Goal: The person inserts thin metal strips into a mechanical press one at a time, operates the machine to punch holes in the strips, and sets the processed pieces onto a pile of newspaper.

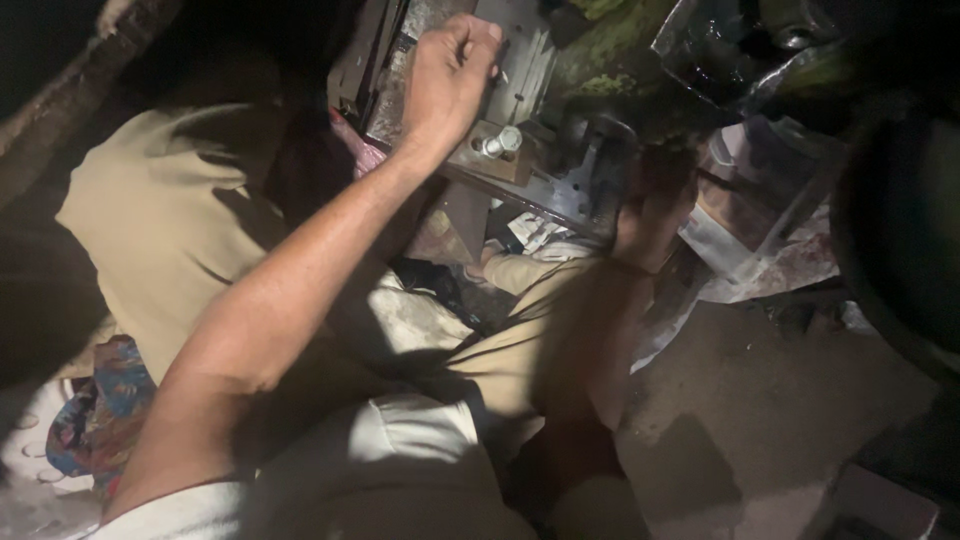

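Note:
My left hand (455,70) is raised at the top centre, curled into a fist against a grey metal plate (525,60) of a machine. Whatever is inside the fist is hidden. Just below and to the right of it, a short silver bolt (503,142) stands on a brown block (490,160). My right hand (655,195) lies in deep shadow, pressed against a dark metal bracket (590,170) at the machine's lower edge. Its fingers are too dark to read. My knees in khaki trousers (500,350) sit under the machine.
A large dark curved machine part (900,230) fills the right side. Crumpled plastic sheet (760,250) hangs below the machine. Bare concrete floor (770,410) lies at lower right. A flowered cloth (95,410) sits at lower left, and paper scraps (535,230) rest under the plate.

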